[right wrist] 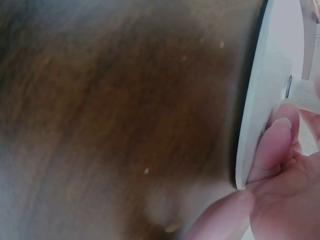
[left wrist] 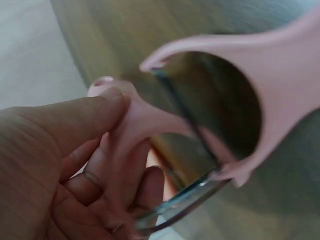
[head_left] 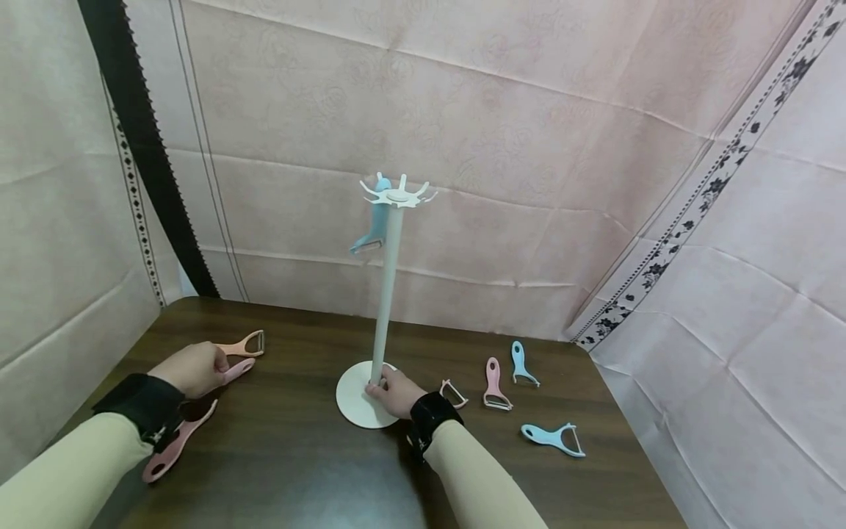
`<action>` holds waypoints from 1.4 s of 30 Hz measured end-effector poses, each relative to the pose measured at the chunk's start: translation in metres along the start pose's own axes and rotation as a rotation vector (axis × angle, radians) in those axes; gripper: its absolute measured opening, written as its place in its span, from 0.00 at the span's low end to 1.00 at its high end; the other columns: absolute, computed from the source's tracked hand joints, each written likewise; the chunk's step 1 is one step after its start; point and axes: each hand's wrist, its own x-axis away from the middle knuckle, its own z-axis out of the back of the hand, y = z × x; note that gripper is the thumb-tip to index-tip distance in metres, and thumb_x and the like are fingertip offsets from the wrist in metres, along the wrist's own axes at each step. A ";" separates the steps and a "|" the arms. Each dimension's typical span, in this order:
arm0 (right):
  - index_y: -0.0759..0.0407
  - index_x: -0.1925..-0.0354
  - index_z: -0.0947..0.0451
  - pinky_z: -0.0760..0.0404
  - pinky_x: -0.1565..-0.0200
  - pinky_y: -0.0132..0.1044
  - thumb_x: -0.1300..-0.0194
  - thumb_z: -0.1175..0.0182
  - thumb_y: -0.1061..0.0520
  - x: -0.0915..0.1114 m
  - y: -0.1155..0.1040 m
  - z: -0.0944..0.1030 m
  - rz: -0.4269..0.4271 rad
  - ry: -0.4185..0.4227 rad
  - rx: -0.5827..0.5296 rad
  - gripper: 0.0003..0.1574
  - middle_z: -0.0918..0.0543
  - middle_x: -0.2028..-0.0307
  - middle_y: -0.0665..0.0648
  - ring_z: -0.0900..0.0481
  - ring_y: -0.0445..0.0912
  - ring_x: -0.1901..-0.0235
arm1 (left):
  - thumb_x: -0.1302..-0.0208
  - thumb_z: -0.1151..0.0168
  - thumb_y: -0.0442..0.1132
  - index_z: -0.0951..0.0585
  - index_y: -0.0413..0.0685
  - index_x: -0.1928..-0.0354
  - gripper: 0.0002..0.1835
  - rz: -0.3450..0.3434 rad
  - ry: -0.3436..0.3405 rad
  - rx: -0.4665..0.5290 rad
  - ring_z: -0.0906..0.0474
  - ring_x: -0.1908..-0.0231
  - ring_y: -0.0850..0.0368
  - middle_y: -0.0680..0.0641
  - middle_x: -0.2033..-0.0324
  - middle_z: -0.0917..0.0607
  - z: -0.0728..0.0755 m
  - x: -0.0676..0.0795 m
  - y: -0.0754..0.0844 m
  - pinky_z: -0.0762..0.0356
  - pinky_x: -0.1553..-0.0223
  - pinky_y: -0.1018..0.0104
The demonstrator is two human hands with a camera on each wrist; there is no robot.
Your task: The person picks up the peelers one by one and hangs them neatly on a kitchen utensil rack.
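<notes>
My left hand (head_left: 193, 371) pinches a pink peeler (head_left: 239, 369) low over the left of the table, with thumb and fingers on it. In the left wrist view that pinched peeler (left wrist: 142, 120) crosses another pink peeler (left wrist: 285, 75). This other one lies under my wrist in the head view, partly hidden. Just beyond my left fingers is an orange peeler (head_left: 233, 348). My right hand (head_left: 400, 394) holds the white stand (head_left: 388, 294) low on its pole, some fingers resting on the round base (right wrist: 272, 65). A blue peeler (head_left: 379, 220) hangs from a hook at the stand's top.
Right of the stand lie a pink peeler (head_left: 493, 382), a small blue peeler (head_left: 519, 364) and a larger blue peeler (head_left: 554, 438). A pale pink peeler (head_left: 453, 394) is partly hidden behind my right wrist. Cloth (head_left: 463, 147) hangs behind and beside the brown table (head_left: 297, 470).
</notes>
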 end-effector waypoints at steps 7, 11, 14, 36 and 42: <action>0.56 0.56 0.28 0.25 0.58 0.41 0.29 0.44 0.49 -0.001 0.003 -0.002 0.005 0.002 -0.002 0.12 0.23 0.67 0.53 0.24 0.44 0.63 | 0.39 0.39 0.32 0.19 0.40 0.67 0.02 -0.149 0.117 0.034 0.28 0.75 0.54 0.49 0.74 0.22 0.018 0.006 0.032 0.28 0.71 0.58; 0.56 0.53 0.28 0.25 0.57 0.42 0.29 0.44 0.48 -0.003 0.005 -0.003 -0.004 -0.004 -0.017 0.14 0.23 0.66 0.53 0.24 0.45 0.63 | 0.37 0.39 0.34 0.17 0.41 0.64 0.04 -0.227 0.216 0.082 0.28 0.76 0.56 0.51 0.75 0.21 0.036 0.013 0.061 0.28 0.73 0.59; 0.55 0.51 0.28 0.25 0.56 0.44 0.29 0.44 0.47 -0.004 0.007 -0.003 -0.019 -0.009 -0.032 0.16 0.23 0.65 0.53 0.24 0.45 0.62 | 0.34 0.40 0.37 0.17 0.42 0.61 0.06 -0.269 0.276 0.116 0.26 0.75 0.57 0.52 0.75 0.19 0.049 0.020 0.083 0.26 0.71 0.59; 0.55 0.55 0.28 0.25 0.58 0.43 0.28 0.45 0.48 -0.005 0.010 -0.003 -0.009 0.000 -0.031 0.12 0.23 0.67 0.53 0.24 0.46 0.63 | 0.36 0.37 0.35 0.16 0.41 0.59 0.07 -0.561 0.901 0.316 0.24 0.68 0.60 0.50 0.69 0.20 0.083 0.033 0.190 0.28 0.66 0.81; 0.55 0.55 0.28 0.26 0.59 0.42 0.28 0.45 0.48 -0.004 0.006 -0.003 -0.005 -0.003 -0.010 0.13 0.24 0.67 0.53 0.25 0.45 0.64 | 0.36 0.37 0.36 0.16 0.41 0.59 0.07 -0.575 0.918 0.331 0.25 0.67 0.61 0.50 0.69 0.20 0.090 0.029 0.196 0.26 0.66 0.75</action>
